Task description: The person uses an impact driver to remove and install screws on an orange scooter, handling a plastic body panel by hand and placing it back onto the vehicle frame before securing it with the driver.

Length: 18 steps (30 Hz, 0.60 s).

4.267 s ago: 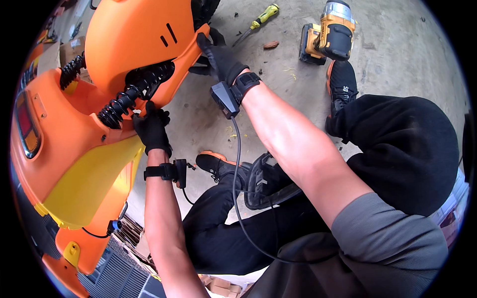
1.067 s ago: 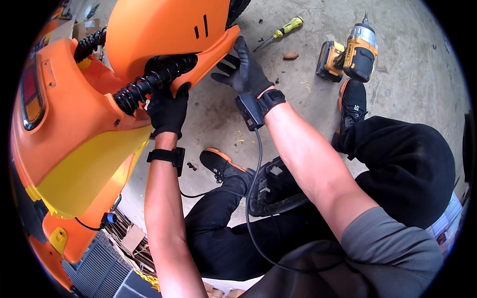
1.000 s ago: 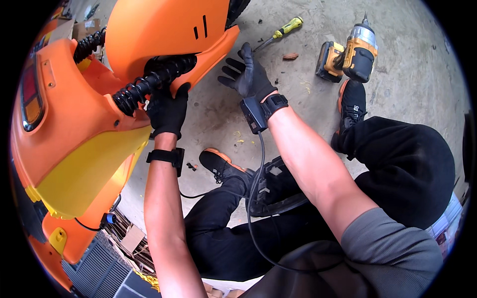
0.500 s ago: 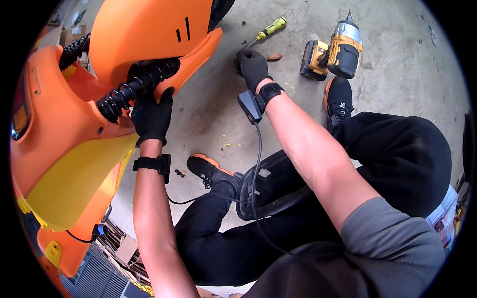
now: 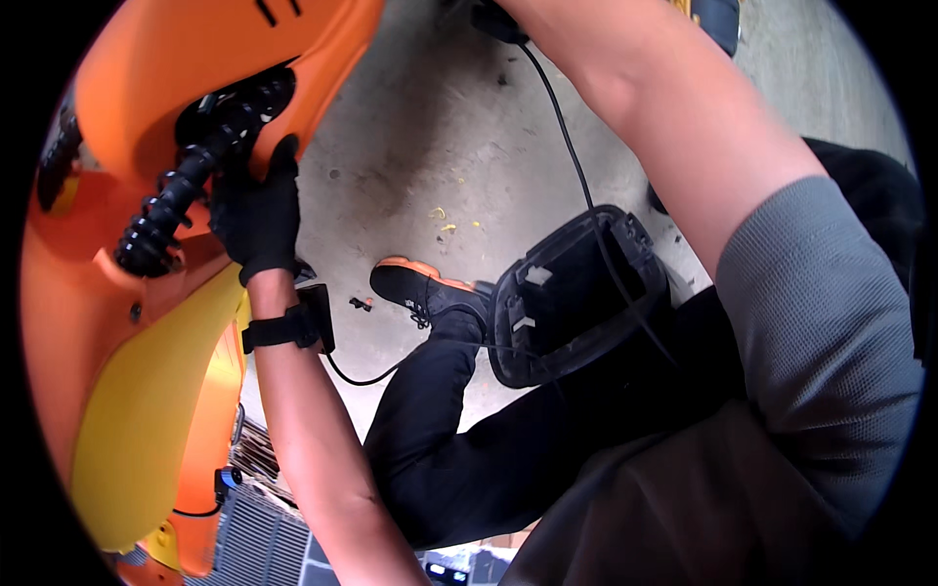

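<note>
My left hand (image 5: 256,217), in a black glove, is closed round the lower end of an orange fender (image 5: 220,68). Its thumb lies up against the fender's edge, while most of the other fingers are hidden. Right beside it, a black coil-spring shock absorber (image 5: 200,168) slants up into a hollow in the fender. Below the hand, a yellow panel (image 5: 147,410) curves along the orange bodywork (image 5: 73,283). My right forearm (image 5: 650,83) reaches past the top edge, so the right hand is out of sight. Only the black device at its wrist (image 5: 498,20) shows.
A black rimmed plastic shell (image 5: 508,342) rests by my legs, with a black cable (image 5: 567,137) crossing it. My shoe (image 5: 410,283) is on the concrete floor (image 5: 391,186). Part of a yellow-and-black power tool (image 5: 718,21) shows at the top right. A grey ridged mat (image 5: 256,547) lies lower left.
My right hand has gone up out of the picture. The whole view has shifted, and the screwdriver is no longer in it. My left hand keeps its place on the fender.
</note>
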Each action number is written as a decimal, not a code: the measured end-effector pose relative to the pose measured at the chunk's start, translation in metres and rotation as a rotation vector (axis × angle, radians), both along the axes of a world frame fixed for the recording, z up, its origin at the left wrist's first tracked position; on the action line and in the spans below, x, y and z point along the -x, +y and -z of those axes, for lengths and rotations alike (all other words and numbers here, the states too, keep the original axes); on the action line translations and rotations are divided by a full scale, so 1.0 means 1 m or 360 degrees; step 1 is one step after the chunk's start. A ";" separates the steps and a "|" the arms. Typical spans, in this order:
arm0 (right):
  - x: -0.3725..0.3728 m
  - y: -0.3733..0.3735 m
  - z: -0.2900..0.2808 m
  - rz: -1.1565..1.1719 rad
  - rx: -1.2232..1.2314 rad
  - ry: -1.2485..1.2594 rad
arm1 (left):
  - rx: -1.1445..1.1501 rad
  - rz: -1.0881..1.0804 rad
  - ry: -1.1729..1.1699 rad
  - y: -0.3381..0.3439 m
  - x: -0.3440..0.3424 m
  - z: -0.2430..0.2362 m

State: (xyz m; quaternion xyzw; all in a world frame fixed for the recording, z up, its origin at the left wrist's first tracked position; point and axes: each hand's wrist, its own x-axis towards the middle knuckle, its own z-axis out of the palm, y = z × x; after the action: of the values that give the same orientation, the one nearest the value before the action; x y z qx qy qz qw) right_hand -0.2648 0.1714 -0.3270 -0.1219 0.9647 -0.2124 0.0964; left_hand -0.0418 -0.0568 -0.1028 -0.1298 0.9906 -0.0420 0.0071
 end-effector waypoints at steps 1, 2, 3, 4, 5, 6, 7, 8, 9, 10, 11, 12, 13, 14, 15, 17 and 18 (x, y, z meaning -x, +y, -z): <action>0.003 -0.007 0.005 0.0006 -0.0001 -0.0010 | 0.0049 -0.0003 0.0005 0.000 -0.001 -0.005; 0.007 -0.002 0.019 0.0098 -0.0030 0.0003 | -0.0017 -0.0027 -0.0022 0.008 0.003 -0.002; 0.003 0.005 0.009 -0.0069 -0.0189 -0.0043 | -0.0061 -0.0064 -0.0037 0.013 0.006 -0.002; 0.002 0.008 0.015 -0.0031 -0.0039 -0.0032 | -0.0052 -0.0085 -0.0067 0.015 0.007 0.001; -0.001 0.008 0.019 0.0000 0.0114 -0.0017 | -0.0039 -0.0112 -0.0095 0.017 0.007 0.002; -0.006 0.007 0.019 0.0051 0.0208 -0.0014 | -0.0029 -0.0138 -0.0113 0.018 0.010 0.003; -0.014 0.004 0.018 0.0060 0.0281 0.0099 | -0.0038 -0.0126 -0.0108 0.017 0.011 0.003; -0.014 0.005 0.016 -0.0061 0.0184 0.0025 | -0.0044 -0.0120 -0.0103 0.016 0.011 0.004; -0.021 0.007 0.001 -0.0182 0.0088 -0.0052 | -0.0050 -0.0113 -0.0101 0.015 0.010 0.004; -0.018 0.003 0.004 -0.0198 0.0056 -0.0048 | -0.0075 -0.0115 -0.0102 0.014 0.010 0.004; -0.014 -0.004 0.008 -0.0218 0.0028 -0.0044 | -0.0096 -0.0120 -0.0103 0.013 0.010 0.002; -0.011 -0.006 0.013 -0.0230 -0.0008 -0.0042 | -0.0127 -0.0116 -0.0106 0.014 0.010 0.002; -0.009 -0.008 0.018 -0.0206 -0.0025 -0.0074 | -0.0123 -0.0102 -0.0095 0.014 0.009 0.002; -0.008 -0.010 0.022 -0.0184 -0.0039 -0.0105 | -0.0117 -0.0089 -0.0083 0.014 0.008 0.002; -0.008 -0.019 0.021 -0.0177 -0.0039 -0.0124 | -0.0096 -0.0091 -0.0059 0.011 0.007 0.000; -0.018 -0.016 0.035 -0.0033 0.0100 0.0119 | -0.0114 -0.0111 -0.0053 0.014 0.009 0.005; -0.019 -0.006 0.047 0.0113 0.0199 0.0207 | -0.0151 -0.0105 -0.0050 0.020 0.011 0.013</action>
State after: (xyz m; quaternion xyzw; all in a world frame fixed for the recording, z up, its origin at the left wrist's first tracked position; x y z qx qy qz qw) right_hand -0.2454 0.1657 -0.3737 -0.1070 0.9576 -0.2670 0.0182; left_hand -0.0532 -0.0364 -0.1155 -0.1614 0.9864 0.0034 0.0303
